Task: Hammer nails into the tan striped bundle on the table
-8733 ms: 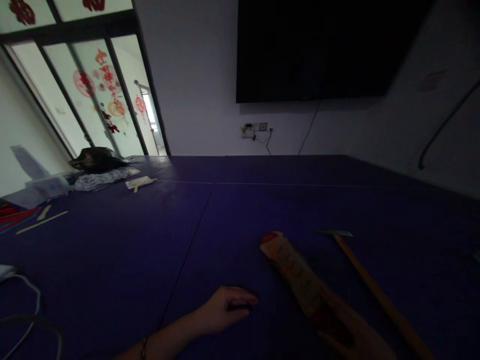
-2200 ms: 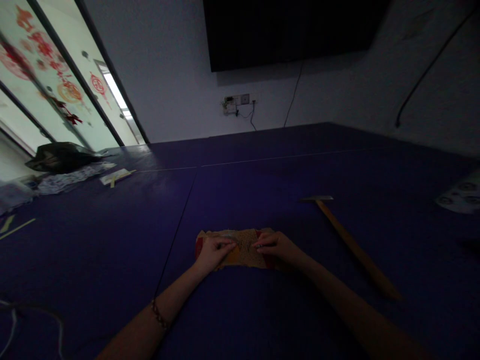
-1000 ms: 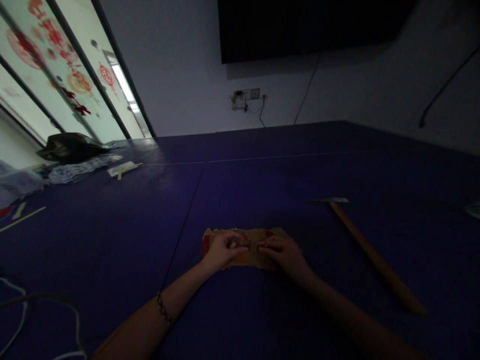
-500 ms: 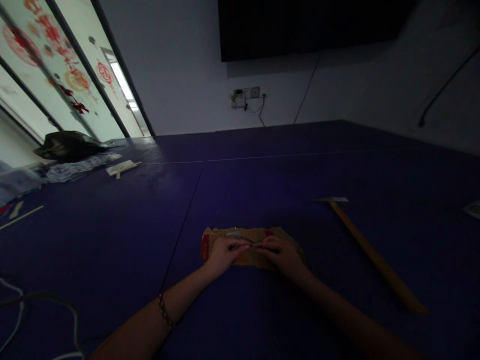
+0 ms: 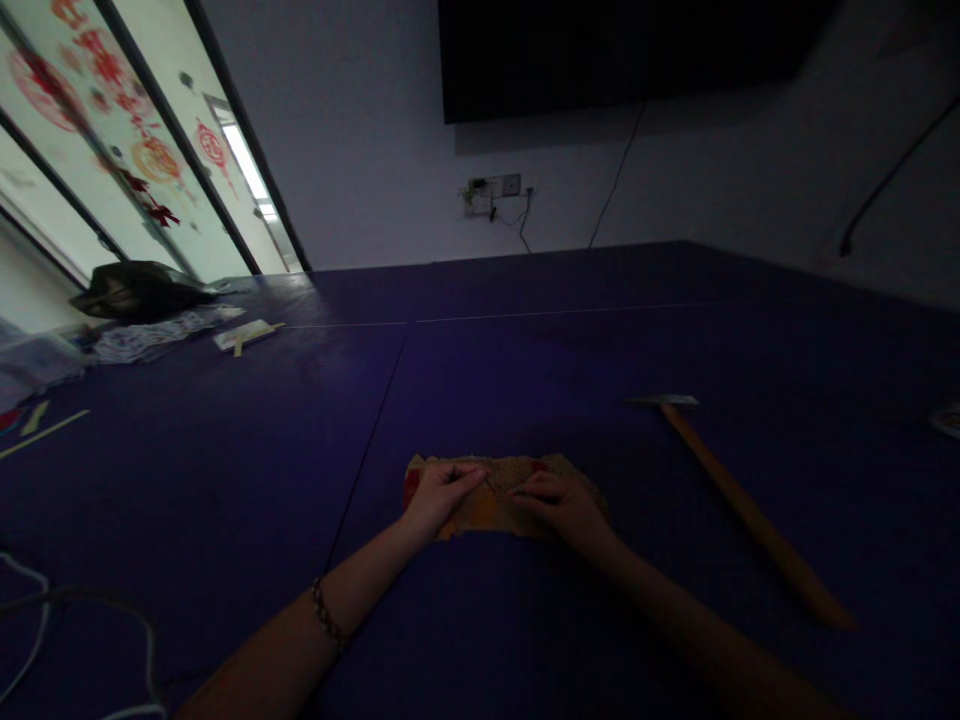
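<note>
Head view: dim room, wide dark blue table (image 5: 225,480) filling the lower frame.
Flat tan piece: (image 5: 491,500) lying flat at lower centre of the frame, long side across the picture; speckled tan face, red patch at its left end, orange patch along the near edge; material not clear in the low light.
Left hand: (image 5: 439,495) palm down on the left half of the tan piece, fingers curled and drawn together, tips pointing right toward the other hand; whether something small is pinched between the tips cannot be told.
Right hand: (image 5: 562,505) palm down on the right half of the tan piece, fingers bent and close together, tips pointing left; just beside the left fingertips over the middle of the piece.
Thin dark line: visible between the two sets of fingertips; too small to identify.
Bracelet: (image 5: 324,617) beaded band on the left wrist, lower left of centre.
Hammer: (image 5: 739,505) right of the hands and apart from them; metal head at mid right, wooden handle running toward the lower right corner.
White cable: (image 5: 45,610) looped on the table at lower left corner.
Black bag: (image 5: 135,290) at upper left, on the far table edge, with papers and pale strips near it.
Dark screen: (image 5: 622,50) on the wall at upper centre.
</note>
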`<action>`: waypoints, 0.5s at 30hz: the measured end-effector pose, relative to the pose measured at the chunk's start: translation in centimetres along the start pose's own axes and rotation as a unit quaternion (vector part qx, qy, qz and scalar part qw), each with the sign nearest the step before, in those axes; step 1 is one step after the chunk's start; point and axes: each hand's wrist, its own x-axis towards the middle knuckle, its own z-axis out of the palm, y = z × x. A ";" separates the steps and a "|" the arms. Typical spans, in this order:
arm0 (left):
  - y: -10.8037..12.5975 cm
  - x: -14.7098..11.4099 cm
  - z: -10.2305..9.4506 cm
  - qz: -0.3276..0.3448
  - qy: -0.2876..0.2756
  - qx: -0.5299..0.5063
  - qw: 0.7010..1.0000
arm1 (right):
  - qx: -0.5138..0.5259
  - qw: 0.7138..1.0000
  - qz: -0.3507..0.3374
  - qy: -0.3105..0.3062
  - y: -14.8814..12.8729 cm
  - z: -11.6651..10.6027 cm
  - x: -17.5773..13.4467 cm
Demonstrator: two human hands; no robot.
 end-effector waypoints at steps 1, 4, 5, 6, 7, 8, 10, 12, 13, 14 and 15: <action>0.0 0.0 0.0 -0.006 -0.003 -0.004 1.000 | 0.003 1.000 0.003 0.000 -0.1 -0.1 0.0; -0.1 0.0 -0.1 -0.002 -0.008 0.009 1.000 | 0.020 1.000 0.011 -0.001 -0.4 -0.3 0.1; -0.1 0.0 -0.1 0.005 -0.009 0.019 1.000 | 0.027 1.000 0.014 0.000 -0.4 -0.3 0.1; -0.2 0.1 -0.2 0.012 -0.011 0.029 0.999 | 0.035 0.999 0.017 0.003 -0.5 -0.3 0.1; -0.2 0.1 -0.2 0.019 -0.012 0.038 0.999 | 0.044 0.999 0.021 0.006 -0.6 -0.3 0.1; -0.2 0.1 -0.2 0.024 -0.012 0.047 0.999 | 0.052 0.998 0.025 0.010 -0.7 -0.4 0.1; -0.3 0.2 -0.3 0.035 -0.010 0.061 0.997 | 0.070 0.997 0.034 0.019 -0.9 -0.4 0.0; -0.4 0.2 -0.3 0.046 -0.008 0.074 0.996 | 0.090 0.995 0.043 0.026 -1.1 -0.4 0.0; -0.4 0.3 -0.3 0.050 -0.008 0.081 0.995 | 0.101 0.993 0.047 0.030 -1.2 -0.5 -0.1; -0.5 0.3 -0.3 0.054 -0.007 0.086 0.995 | 0.114 0.992 0.051 0.034 -1.2 -0.5 -0.1; -0.5 0.3 -0.3 0.055 -0.006 0.091 0.994 | 0.129 0.989 0.055 0.039 -1.2 -0.6 -0.1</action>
